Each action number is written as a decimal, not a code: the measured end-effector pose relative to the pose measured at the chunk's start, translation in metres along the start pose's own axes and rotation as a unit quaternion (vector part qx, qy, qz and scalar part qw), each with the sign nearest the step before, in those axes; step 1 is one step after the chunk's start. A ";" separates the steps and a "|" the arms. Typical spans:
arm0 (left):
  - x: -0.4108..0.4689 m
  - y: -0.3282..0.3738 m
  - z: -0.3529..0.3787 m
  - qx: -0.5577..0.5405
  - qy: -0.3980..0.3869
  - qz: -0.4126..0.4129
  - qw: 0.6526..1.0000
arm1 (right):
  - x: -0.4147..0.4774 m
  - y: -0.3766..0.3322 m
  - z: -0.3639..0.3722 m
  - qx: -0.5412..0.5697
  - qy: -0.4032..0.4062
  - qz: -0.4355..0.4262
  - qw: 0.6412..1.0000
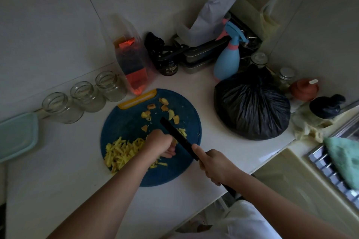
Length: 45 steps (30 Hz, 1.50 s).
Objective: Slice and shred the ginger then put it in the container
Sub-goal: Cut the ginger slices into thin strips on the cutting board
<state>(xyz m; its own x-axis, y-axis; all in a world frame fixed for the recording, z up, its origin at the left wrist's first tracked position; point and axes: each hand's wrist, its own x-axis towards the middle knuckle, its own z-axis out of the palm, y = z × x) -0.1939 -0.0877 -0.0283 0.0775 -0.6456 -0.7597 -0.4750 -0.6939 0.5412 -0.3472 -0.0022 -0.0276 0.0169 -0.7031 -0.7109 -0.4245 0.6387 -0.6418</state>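
- We see a round, dark blue cutting board [124, 122] with a yellow band along its far rim, lying flat on a smooth white counter [58, 180].
- On the board's near left lies a loose heap of shredded ginger [120, 151], thin pale yellow matchsticks. Rough ginger chunks [165, 107] with brownish skin are scattered over the far side.
- The right hand [215, 165] is wrapped tightly around the handle of a knife [174, 135], the forefinger laid straight along the spine. The flat, matte black blade runs diagonally over the board's middle.
- The left hand [159, 145] sits knuckles up beside the blade with its fingers curled under. We cannot tell what they pin down, because the hand covers it.
- A shallow plastic container [17, 137] with a mint-green lid sits at the counter's left edge, well apart from the board.
- Three clear glass jars [85, 95] line the wall behind the board, and a crinkled, glossy black bag [250, 110] bulges to its right.
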 end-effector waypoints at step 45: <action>0.011 -0.007 0.001 0.077 0.019 0.031 0.996 | 0.018 -0.031 0.008 -0.127 -0.052 0.035 0.990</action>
<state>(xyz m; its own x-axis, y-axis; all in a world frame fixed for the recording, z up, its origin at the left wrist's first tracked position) -0.1904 -0.0902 -0.0406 0.0747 -0.6994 -0.7108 -0.6092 -0.5963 0.5227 -0.3262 -0.0321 -0.0222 0.0677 -0.6156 -0.7852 -0.6415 0.5759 -0.5068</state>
